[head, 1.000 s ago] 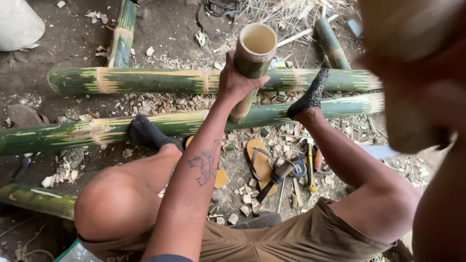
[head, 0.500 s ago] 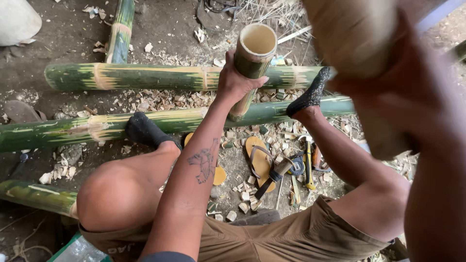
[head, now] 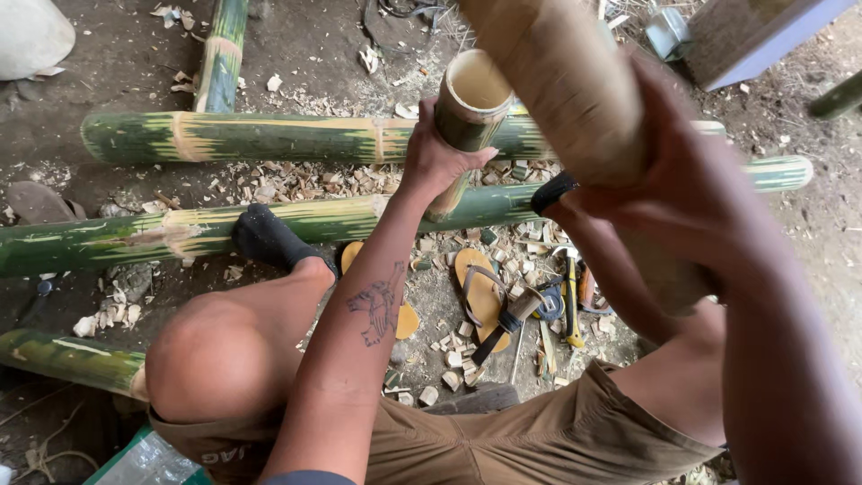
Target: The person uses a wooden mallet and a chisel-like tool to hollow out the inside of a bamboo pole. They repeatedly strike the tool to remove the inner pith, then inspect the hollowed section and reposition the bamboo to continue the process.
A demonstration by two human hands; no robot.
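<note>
Our left hand is wrapped tight around a short hollow bamboo section, held upright above two long green bamboo poles. Our right hand grips a thick pale bamboo piece raised close to the camera, over sandals and chips

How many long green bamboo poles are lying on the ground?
4: one far pole, one under the feet, one at top, one stub lower left. Others may be hidden.
</note>
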